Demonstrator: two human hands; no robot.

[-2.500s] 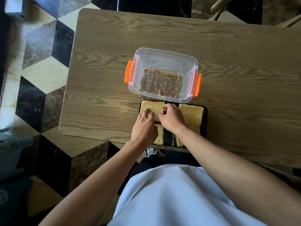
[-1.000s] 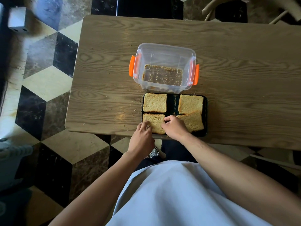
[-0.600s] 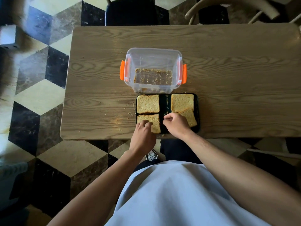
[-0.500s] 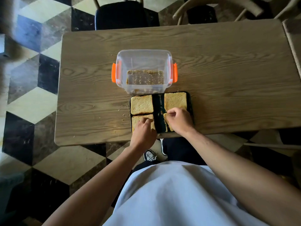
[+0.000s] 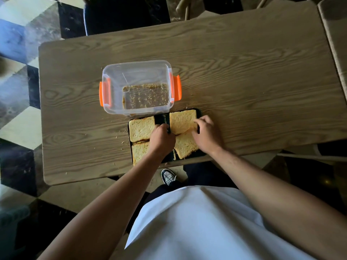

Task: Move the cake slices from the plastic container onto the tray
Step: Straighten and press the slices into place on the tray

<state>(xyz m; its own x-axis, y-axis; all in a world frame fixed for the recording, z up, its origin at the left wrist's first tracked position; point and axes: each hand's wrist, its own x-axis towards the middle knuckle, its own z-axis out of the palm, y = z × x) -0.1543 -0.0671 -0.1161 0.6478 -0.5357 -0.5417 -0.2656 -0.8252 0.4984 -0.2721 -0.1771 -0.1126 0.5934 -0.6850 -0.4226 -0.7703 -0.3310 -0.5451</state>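
Observation:
A black tray (image 5: 161,118) sits at the table's near edge with several tan cake slices on it. The far left slice (image 5: 140,128) and near left slice (image 5: 139,152) lie flat. The far right slice (image 5: 181,121) overlaps the tilted near right slice (image 5: 185,147). My left hand (image 5: 162,137) is over the tray's middle, fingertips at the far right slice's left edge. My right hand (image 5: 206,134) grips the same slice's right edge. The clear plastic container (image 5: 137,72) with orange latches stands just beyond the tray and holds only crumbs.
The wooden table (image 5: 244,81) has crumbs scattered left of the tray. A dark chair (image 5: 120,14) stands at the far side and another table's edge (image 5: 336,34) is at the right. My shoe (image 5: 169,177) shows below the near edge, on a chequered floor.
Both hands have moved from the near left slice across to the right side of the tray and now hold the far right slice. The camera view has shifted.

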